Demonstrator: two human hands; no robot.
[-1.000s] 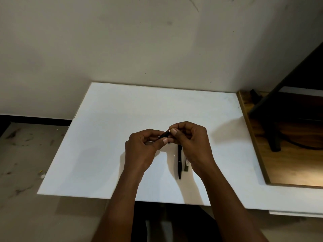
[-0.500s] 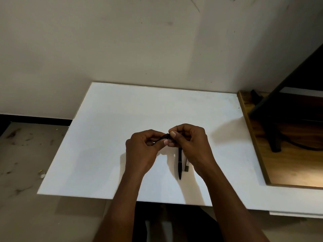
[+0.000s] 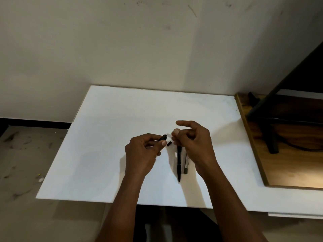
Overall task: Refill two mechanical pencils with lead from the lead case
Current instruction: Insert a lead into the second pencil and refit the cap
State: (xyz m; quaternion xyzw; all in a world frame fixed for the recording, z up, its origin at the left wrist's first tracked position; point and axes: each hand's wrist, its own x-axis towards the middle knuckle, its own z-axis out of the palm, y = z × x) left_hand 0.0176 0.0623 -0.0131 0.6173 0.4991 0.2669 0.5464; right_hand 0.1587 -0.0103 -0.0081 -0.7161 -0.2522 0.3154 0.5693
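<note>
Pale, scuffed wall (image 3: 122,49) is filling the upper half of the view, and at the far left a dusty floor (image 3: 26,163) is showing a few scraps of debris. A white bench (image 3: 104,145) is spreading across the middle, its far edge meeting the wall. Just left of centre the person's left grip (image 3: 142,152) is hovering over the bench, its fingers and thumb curling round a black mechanical pencil (image 3: 163,137), whose end is poking out up and to the right. A small black piece (image 3: 169,143) is sitting just beside that end, in the gap between the two hands; whether it is lying on the bench or hanging in the air I cannot tell. Next, a second mechanical pencil (image 3: 179,165) is lying on the bench, pointing toward the person, with the slim lead case (image 3: 185,165) lying parallel and just beside it on the right, its far end hiding under the hand. The right grip (image 3: 195,144) is hanging above both, its index finger (image 3: 183,123) stretching out while the other fingers are curling toward the thumb; whether it is pinching anything I cannot tell. At the far right a wooden board (image 3: 288,163) is lying on the bench and carrying a black stand (image 3: 271,140).
</note>
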